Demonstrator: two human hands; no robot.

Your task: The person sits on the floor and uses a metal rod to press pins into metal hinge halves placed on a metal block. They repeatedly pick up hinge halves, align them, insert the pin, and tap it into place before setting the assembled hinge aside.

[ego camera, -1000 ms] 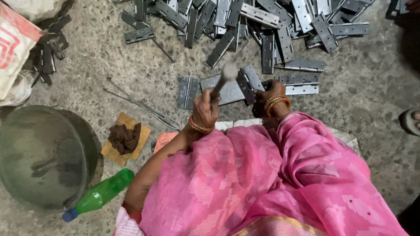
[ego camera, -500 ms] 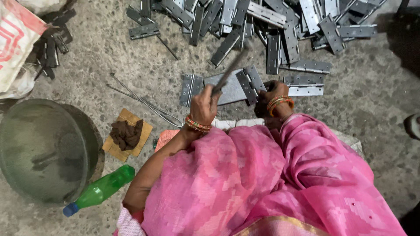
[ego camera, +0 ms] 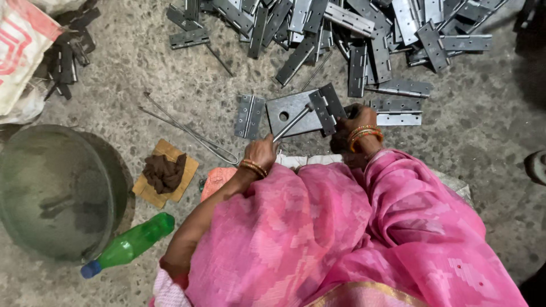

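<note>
My left hand (ego camera: 260,153) grips the handle of a small hammer (ego camera: 293,122). The hammer's head rests against an open grey hinge (ego camera: 327,107). That hinge lies on a flat metal plate with a hole (ego camera: 284,115). My right hand (ego camera: 350,129), with bangles at the wrist, holds the hinge down at its right side. Another open hinge (ego camera: 250,116) lies just left of the plate. My pink garment (ego camera: 341,239) fills the lower part of the view.
A big pile of grey hinges (ego camera: 352,28) covers the floor ahead. Thin metal rods (ego camera: 187,131) lie to the left, near cardboard with a brown cloth (ego camera: 164,172). A metal basin (ego camera: 54,193), a green bottle (ego camera: 128,244), dark hinges (ego camera: 68,54) and a sack (ego camera: 20,45) are further left.
The hammer was raised and blurred above the plate; it has now come down onto the hinge. My right hand has stayed on the hinge.
</note>
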